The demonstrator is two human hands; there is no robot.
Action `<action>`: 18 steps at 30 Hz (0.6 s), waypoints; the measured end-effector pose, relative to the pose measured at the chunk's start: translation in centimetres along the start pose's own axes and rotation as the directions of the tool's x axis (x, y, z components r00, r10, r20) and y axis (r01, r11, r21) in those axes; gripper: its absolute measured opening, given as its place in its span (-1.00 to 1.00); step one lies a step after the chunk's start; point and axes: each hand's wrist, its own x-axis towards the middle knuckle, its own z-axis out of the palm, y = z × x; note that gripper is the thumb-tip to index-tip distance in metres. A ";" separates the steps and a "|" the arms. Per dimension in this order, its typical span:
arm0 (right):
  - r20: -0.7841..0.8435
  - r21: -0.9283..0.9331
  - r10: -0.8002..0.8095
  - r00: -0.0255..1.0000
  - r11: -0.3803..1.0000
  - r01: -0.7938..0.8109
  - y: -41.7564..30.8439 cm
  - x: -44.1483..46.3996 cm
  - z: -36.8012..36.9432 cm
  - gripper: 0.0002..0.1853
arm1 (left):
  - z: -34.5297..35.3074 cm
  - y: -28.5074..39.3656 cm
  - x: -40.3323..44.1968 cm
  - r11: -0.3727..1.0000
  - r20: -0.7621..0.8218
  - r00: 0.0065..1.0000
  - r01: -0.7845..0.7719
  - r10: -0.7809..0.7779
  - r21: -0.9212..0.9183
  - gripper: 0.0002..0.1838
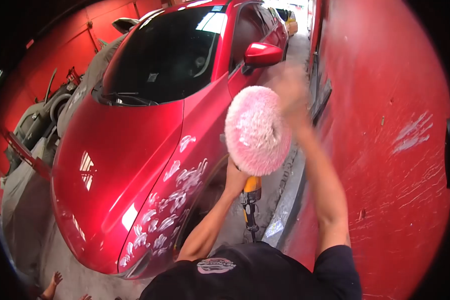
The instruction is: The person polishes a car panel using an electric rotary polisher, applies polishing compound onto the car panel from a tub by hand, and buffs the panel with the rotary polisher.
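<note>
A pink and white fluffy polishing pad (257, 131) faces up on a yellow and black power polisher (251, 192). My left hand (236, 175) is wrapped round the tool just below the pad, its fingers partly hidden by it. At the pad's upper right edge is my right hand (290, 92), smeared by motion, so its fingers cannot be made out. Beside the tool, the red car's fender (185, 165) bears many white smears of paste.
The red car's hood (115, 145) fills the left, with its side mirror (262, 54) beyond the pad. A red wall (385, 125) stands close on the right. Covered car parts (27, 190) line the far left. Another person's hand (56, 278) shows at lower left.
</note>
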 end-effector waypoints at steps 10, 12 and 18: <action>0.512 0.021 -0.348 0.785 0.919 0.394 9.1 -6.5 2.9 -0.62 | 2.0 0.0 0.0 0.994 -0.052 0.998 -0.027 0.022 -0.109 -0.25; 0.239 -0.374 0.032 0.971 0.925 0.061 5.5 2.7 -4.9 -0.59 | 1.9 -1.3 -0.3 0.991 -0.072 0.997 -0.020 0.010 -0.135 -0.29; -0.130 -0.557 -0.307 0.943 0.809 0.186 -0.5 -9.0 5.0 -0.40 | 0.5 -3.0 1.4 0.988 -0.013 0.996 -0.088 0.091 0.125 -0.36</action>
